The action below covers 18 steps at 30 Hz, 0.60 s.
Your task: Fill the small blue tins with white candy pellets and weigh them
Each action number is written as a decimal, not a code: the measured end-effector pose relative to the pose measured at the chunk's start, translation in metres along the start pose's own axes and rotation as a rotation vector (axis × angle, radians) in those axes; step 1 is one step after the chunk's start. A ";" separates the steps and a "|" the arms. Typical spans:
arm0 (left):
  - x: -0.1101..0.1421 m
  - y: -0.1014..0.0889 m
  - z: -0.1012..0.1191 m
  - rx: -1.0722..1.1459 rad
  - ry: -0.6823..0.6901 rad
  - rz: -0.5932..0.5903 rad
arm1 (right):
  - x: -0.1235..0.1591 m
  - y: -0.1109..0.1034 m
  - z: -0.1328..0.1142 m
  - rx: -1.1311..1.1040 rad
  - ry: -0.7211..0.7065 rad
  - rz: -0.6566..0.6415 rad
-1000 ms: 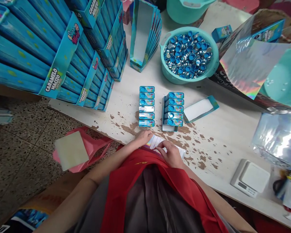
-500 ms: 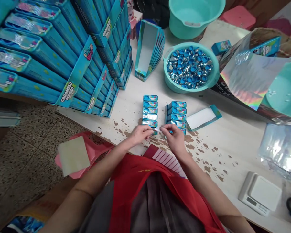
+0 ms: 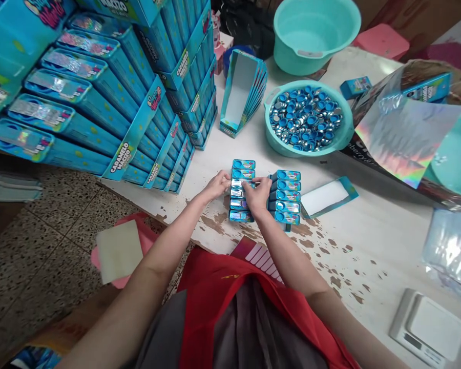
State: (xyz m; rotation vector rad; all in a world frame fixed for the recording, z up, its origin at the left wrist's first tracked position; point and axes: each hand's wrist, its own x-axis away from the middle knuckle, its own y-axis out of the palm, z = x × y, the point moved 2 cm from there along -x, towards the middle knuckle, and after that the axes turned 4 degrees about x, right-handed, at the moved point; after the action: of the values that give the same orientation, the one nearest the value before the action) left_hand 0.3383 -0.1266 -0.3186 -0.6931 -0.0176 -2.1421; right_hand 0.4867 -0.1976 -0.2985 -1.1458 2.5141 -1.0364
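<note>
Two rows of small blue candy boxes stand on the table, a left row [image 3: 242,204] and a right row [image 3: 288,196]. Across the third box from the back of the left row lies a small shiny sticker strip [image 3: 238,183]. My left hand [image 3: 217,186] pinches at the strip's left end, beside the box edge. From the right, my right hand [image 3: 258,195] reaches over the same box, its fingertips closed at the strip's other end and partly hiding it. Some boxes in front carry shiny strips. A maroon sheet with pale strips [image 3: 257,259] lies against my apron.
Stacked display cartons of blue boxes [image 3: 138,133] rise at the left. Folded trays [image 3: 242,92] and a teal basin of blue-and-silver tins [image 3: 307,120] stand behind. An open tray [image 3: 330,197] lies right of the rows, a white scale [image 3: 428,325] nearer me.
Both hands have moved away from me with the strip, from the front of the left row to its third box. My view has shifted slightly.
</note>
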 end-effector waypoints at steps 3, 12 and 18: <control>0.014 0.014 -0.009 -0.117 -0.085 0.163 | 0.001 0.000 0.005 -0.053 0.069 -0.021; 0.062 0.019 -0.001 -0.233 -0.001 0.150 | -0.005 -0.013 -0.001 0.038 -0.062 -0.076; 0.132 0.062 -0.011 -0.273 0.149 0.008 | 0.072 -0.093 0.014 0.017 -0.353 -0.169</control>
State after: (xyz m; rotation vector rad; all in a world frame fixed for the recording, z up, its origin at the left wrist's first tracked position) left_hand 0.3164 -0.2661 -0.2785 -0.6841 0.3633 -2.2047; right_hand 0.4983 -0.2998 -0.2387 -1.4160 2.1611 -0.8048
